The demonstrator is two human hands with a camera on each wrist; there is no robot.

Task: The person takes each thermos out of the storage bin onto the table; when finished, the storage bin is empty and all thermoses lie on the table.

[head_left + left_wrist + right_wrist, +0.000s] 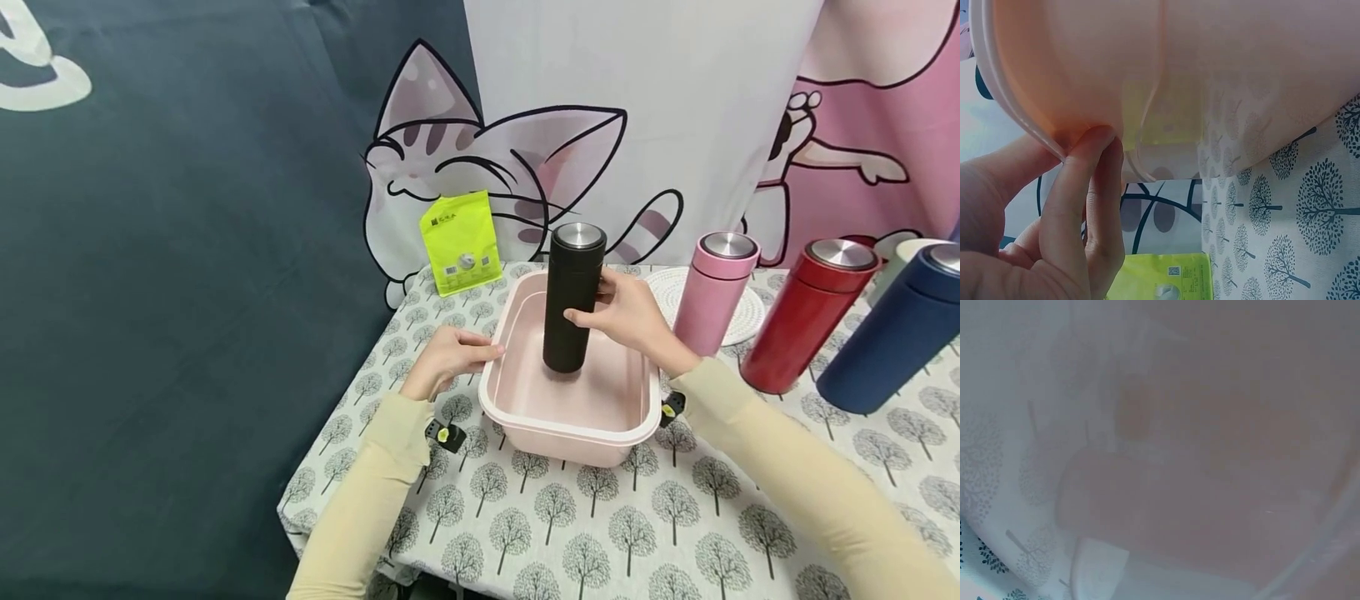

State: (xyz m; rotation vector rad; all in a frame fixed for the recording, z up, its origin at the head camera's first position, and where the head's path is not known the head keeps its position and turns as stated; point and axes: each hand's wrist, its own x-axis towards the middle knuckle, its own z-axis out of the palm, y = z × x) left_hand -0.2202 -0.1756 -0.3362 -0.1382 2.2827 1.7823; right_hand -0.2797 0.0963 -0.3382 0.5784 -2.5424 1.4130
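A black thermos bottle (pixel 573 292) with a silver-topped lid stands nearly upright within the pale pink plastic basin (pixel 570 429). My right hand (pixel 626 312) grips the bottle from its right side, thumb across the front. Whether the bottle's base touches the basin floor, I cannot tell. At the basin's left rim, my left hand (pixel 453 358) pinches the edge; in the left wrist view the fingers (pixel 1075 194) close over the rim beside the pink wall (pixel 1241 50). The basin's hazy wall (pixel 1229 487) fills most of the right wrist view, where the right hand is hidden.
Right of the basin stand a pink thermos (pixel 716 292), a red thermos (pixel 806 321) and a blue thermos (pixel 896 329). A round white mat (pixel 671 287) lies behind the pink one. A lime-green pouch (pixel 461 242) leans at the back left. The tree-print tablecloth (pixel 555 508) covers the table.
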